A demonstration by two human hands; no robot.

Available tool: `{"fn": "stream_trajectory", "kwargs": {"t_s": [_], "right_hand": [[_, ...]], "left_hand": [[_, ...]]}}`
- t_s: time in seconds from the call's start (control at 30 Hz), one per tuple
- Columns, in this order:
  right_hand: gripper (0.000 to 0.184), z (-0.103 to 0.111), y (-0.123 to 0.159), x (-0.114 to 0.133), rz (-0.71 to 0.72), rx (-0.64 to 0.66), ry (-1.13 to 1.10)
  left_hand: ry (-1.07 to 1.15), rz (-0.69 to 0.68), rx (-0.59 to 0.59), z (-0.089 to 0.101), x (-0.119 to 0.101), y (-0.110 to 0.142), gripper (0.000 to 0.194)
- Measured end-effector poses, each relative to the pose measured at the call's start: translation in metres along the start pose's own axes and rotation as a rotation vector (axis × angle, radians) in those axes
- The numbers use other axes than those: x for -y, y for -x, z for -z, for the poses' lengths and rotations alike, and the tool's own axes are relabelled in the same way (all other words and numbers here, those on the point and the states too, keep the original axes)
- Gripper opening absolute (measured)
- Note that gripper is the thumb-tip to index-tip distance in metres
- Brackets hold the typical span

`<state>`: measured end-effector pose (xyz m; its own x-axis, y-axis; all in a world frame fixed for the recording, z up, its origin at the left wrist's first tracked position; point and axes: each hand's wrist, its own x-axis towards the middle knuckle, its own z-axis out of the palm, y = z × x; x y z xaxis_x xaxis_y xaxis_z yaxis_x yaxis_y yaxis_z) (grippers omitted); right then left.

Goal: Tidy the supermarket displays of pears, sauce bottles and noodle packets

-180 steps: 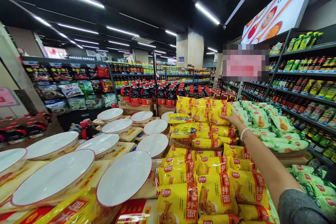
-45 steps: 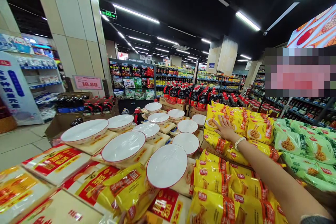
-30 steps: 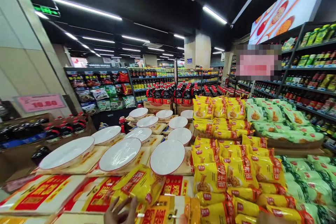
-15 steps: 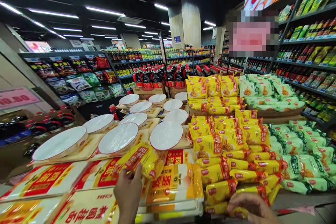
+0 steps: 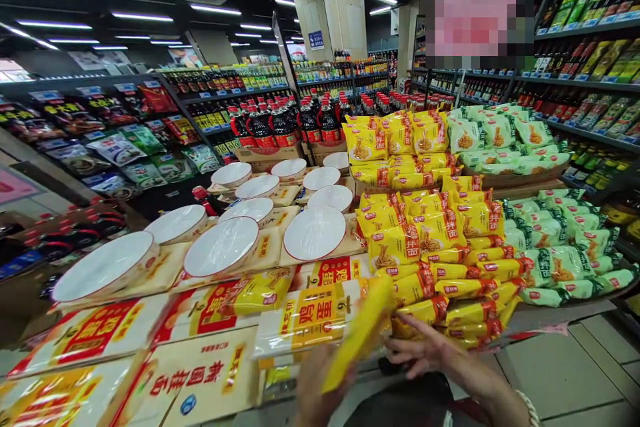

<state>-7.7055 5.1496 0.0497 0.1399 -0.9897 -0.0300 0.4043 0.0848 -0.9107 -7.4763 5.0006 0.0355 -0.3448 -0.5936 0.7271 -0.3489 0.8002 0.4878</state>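
My left hand [image 5: 320, 377] grips a yellow noodle packet [image 5: 363, 330], tilted upright and smeared by motion. Just to its right, my right hand [image 5: 427, 347] has its fingers apart, the index fingertip near the lower front packets of the yellow noodle pile [image 5: 430, 233]. Whether that fingertip touches a packet I cannot tell. Another yellow noodle packet [image 5: 263, 290] lies flat on the red-and-white noodle packs [image 5: 200, 317]. Between it and my left hand sits a white-and-yellow pack [image 5: 310, 313] with egg pictures.
White bowls [image 5: 315, 233] with red rims stand on packs behind. Green noodle packets [image 5: 550, 267] are heaped at the right. Dark bottles with red caps [image 5: 270, 123] line the back. A dark rounded object [image 5: 400, 403] lies below my hands, beside the tiled floor [image 5: 565, 367].
My left hand has let go of one yellow packet on the packs, moved right and now holds a yellow packet. My right hand has risen with its fingers spread. The view has shifted.
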Motion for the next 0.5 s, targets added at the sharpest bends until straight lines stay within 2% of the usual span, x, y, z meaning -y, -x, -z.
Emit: {"fn": "stream_trajectory", "kwargs": {"t_s": [0.07,0.1,0.13,0.23,0.3,0.43,0.5], "right_hand": [[0.092,-0.004,-0.001,-0.015,0.006,-0.016,-0.176],[0.092,-0.005,0.0,-0.021,0.005,-0.067,-0.25],[0.092,-0.005,0.003,-0.027,0.001,-0.131,-0.307],[0.093,0.001,0.016,-0.035,-0.017,-0.302,-0.375],[0.087,0.009,0.029,-0.035,-0.045,-0.424,-0.352],[0.067,0.037,0.054,-0.023,-0.083,-0.724,-0.232],[0.065,0.057,0.062,-0.008,-0.066,-0.784,-0.159]], "left_hand": [[0.069,-0.483,0.086,-0.014,-0.017,0.002,0.022],[0.094,-0.663,0.131,-0.019,-0.026,0.002,0.022],[0.1,-0.759,0.179,-0.024,-0.035,0.001,0.025],[0.094,-0.756,0.294,-0.037,-0.054,0.0,0.029],[0.091,-0.754,0.337,-0.045,-0.06,0.002,0.031],[0.118,-0.715,0.337,-0.06,-0.063,0.004,0.036],[0.089,-0.672,0.309,-0.066,-0.064,0.003,0.039]]}}
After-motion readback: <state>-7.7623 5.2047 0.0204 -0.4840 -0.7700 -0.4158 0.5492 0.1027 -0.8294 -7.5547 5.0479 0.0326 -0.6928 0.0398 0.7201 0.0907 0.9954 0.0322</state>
